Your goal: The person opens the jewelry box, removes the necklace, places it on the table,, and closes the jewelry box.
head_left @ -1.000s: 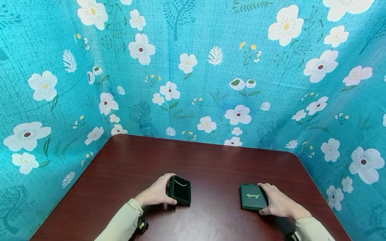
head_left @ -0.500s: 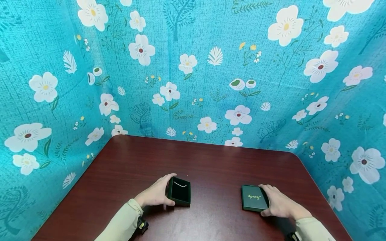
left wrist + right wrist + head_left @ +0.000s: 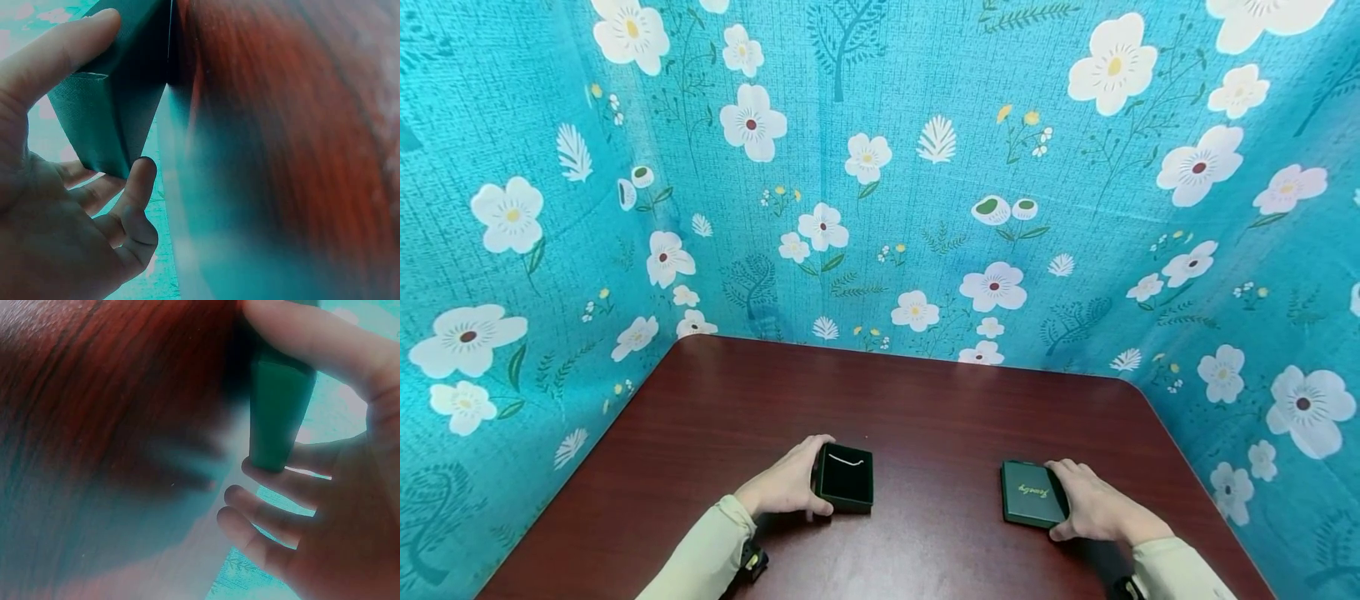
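holding dark green open box (image 3: 852,505) in left hand (image 3: 784,483), fingers clamped on it, thumb at near side, fingertips at far side. tilted little if at all, dark interior upward, thin pale curved strand (image 3: 847,462) inside near far wall. gripping lid-like green piece (image 3: 1030,493) in right hand (image 3: 1096,504), pinched between thumb and fingers, gold lettering upward; outer fingers spread clear. well apart, both over reddish-brown tabletop (image 3: 925,417); cannot tell whether touching it. blue flowered cloth (image 3: 868,217) behind.
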`<state>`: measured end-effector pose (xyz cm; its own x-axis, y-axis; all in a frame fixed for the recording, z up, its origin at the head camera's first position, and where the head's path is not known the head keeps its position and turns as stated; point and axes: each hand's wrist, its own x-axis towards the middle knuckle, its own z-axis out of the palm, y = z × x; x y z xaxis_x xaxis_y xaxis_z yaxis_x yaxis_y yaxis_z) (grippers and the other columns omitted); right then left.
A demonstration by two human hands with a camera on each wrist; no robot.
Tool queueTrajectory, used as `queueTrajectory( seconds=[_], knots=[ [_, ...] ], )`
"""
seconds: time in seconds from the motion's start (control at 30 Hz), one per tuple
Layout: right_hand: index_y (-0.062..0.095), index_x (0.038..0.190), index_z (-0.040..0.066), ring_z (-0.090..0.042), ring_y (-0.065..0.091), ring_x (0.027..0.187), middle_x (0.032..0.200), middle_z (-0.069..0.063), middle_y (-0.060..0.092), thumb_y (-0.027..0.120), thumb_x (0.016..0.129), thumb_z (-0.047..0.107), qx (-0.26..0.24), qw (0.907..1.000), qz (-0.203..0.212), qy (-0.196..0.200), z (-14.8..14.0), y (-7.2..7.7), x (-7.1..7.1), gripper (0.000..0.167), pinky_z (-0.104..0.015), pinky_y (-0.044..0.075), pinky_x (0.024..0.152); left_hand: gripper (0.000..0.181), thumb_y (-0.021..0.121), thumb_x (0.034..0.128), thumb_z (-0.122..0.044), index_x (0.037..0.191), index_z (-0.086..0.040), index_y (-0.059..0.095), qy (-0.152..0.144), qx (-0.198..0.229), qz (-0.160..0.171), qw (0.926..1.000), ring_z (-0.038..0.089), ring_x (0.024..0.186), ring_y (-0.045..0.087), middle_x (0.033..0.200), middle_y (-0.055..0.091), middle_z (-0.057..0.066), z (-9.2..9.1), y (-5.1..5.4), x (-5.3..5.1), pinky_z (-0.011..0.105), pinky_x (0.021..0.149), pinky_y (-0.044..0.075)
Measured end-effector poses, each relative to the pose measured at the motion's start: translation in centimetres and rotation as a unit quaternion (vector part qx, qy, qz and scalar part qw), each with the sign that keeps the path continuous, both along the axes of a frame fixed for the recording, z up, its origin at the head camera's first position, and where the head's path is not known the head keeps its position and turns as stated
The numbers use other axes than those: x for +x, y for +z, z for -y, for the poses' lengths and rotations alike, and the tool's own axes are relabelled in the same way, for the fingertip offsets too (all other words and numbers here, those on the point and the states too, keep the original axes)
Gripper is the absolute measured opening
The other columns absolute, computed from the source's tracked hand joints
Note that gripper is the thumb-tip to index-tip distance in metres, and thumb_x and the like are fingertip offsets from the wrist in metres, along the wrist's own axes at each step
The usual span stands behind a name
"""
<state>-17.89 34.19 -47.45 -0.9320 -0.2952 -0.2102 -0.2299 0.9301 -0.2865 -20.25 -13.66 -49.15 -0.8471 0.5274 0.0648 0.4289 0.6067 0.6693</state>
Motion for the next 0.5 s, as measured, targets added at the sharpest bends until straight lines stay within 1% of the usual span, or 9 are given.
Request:
queueTrajectory(
  seconds=[0.17, 0.27, 0.4, 0.5],
  knots=[
    [0.046, 0.127, -0.006, -0.038, 0.047, 0.109, 0.119, -0.016, 0.052, 0.089, 0.05, 0.047, 0.016, 0.9994, -0.025, 0.018, 0.05, -0.21, -0.02, 0.103, -0.052, 0.042, 0.086, 0.092, 0.089, 0.0541, -0.021, 0.13, 0.0, 0.041, -0.001, -0.008, -0.021, 0.9998, 0.017, 0.101, 0.049, 0.114, 0.05, 0.004, -0.01, -0.07, 0.0, 0.039, 0.09, 0.042],
    [0.047, 0.126, -0.006, -0.038, 0.047, 0.108, 0.118, -0.016, 0.052, 0.089, 0.049, 0.046, 0.02, 0.9988, -0.038, 0.024, 0.06, -0.34, -0.03, 0.102, -0.051, 0.042, 0.086, 0.093, 0.09, 0.0525, -0.022, 0.129, 0.0, 0.041, 0.0, -0.024, -0.037, 0.999, 0.019, 0.102, 0.05, 0.113, 0.05, 0.005, 0.0, -0.12, -0.03, 0.039, 0.09, 0.042],
    [0.047, 0.126, -0.006, -0.038, 0.048, 0.108, 0.118, -0.016, 0.053, 0.09, 0.049, 0.047, 0.026, 0.9983, -0.043, 0.029, 0.04, -0.45, -0.11, 0.103, -0.051, 0.042, 0.086, 0.092, 0.089, 0.0515, -0.022, 0.128, 0.001, 0.042, 0.001, -0.045, -0.055, 0.9975, 0.02, 0.101, 0.051, 0.111, 0.05, 0.005, 0.0, -0.18, -0.04, 0.04, 0.089, 0.043],
    [0.046, 0.126, -0.007, -0.039, 0.048, 0.107, 0.117, -0.017, 0.053, 0.09, 0.048, 0.048, 0.031, 0.998, -0.044, 0.035, 0.01, -0.52, -0.21, 0.104, -0.051, 0.042, 0.086, 0.093, 0.09, 0.051, -0.022, 0.128, 0.002, 0.042, 0.001, -0.052, -0.058, 0.997, 0.021, 0.102, 0.051, 0.112, 0.05, 0.006, -0.04, -0.21, -0.02, 0.04, 0.09, 0.043]
  ],
)
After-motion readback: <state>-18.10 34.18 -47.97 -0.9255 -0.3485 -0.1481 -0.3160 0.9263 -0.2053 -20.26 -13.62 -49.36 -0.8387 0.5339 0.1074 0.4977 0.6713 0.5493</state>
